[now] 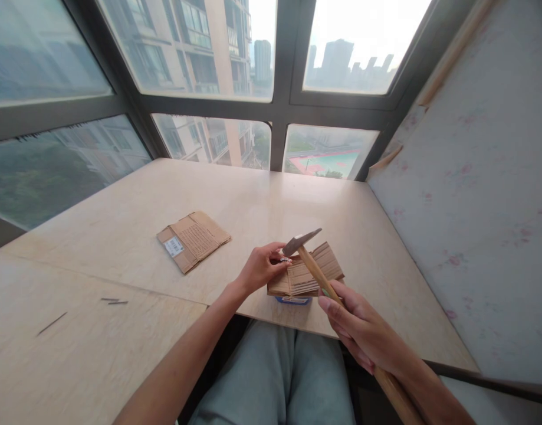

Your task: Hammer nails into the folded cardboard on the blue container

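Rods (52,323), three of them, thin and dark — perhaps nails — lie at the left of the tabletop (133,236), well apart from the hands, probably set there to be out of the way. Farther right rests a folded cardboard piece (195,239), its label facing up. The left hand (262,268) comes next, thumb and fingers drawn close together at the left part of the corrugated cardboard (317,271), perhaps to steady it; whether they pinch anything small, I cannot tell. That cardboard sits near the front edge on a blue container (292,300), which seems to serve as a raised support. Above it tilts the hammer (315,265), head close to the left fingertips. The right hand (357,324) wraps firmly round its wooden handle — partway along, likely for control rather than force.
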The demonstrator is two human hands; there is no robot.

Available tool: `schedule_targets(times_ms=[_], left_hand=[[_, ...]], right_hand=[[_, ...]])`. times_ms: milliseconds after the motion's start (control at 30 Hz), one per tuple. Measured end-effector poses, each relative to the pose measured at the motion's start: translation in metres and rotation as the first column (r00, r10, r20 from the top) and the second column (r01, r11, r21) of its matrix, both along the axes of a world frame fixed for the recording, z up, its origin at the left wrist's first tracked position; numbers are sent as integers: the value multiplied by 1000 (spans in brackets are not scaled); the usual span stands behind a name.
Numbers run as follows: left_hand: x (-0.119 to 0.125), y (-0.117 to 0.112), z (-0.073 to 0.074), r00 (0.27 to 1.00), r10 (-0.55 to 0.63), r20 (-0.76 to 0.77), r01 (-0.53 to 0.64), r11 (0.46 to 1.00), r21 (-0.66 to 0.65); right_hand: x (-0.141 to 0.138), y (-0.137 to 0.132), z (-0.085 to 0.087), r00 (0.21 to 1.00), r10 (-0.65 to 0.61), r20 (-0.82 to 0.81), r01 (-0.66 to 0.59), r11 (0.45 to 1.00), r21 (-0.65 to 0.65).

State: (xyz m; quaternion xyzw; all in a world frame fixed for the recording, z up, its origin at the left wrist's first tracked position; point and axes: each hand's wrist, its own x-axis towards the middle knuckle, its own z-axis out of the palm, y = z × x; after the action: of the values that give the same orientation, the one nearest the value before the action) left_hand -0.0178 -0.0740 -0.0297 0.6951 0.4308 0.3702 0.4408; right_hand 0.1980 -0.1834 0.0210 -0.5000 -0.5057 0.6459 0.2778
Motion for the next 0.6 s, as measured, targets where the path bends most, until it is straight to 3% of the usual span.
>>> schedule_targets(times_ms=[267, 600], left_hand=[[0, -1, 2, 999, -12, 35, 13, 1000, -27], [0, 0, 2, 1000, -9, 25, 9, 1000, -11]], right_hand=[[-2, 5, 8, 999, 4, -39, -4, 1000, -6], [-2, 2, 3, 999, 14, -34, -14, 1000, -4]])
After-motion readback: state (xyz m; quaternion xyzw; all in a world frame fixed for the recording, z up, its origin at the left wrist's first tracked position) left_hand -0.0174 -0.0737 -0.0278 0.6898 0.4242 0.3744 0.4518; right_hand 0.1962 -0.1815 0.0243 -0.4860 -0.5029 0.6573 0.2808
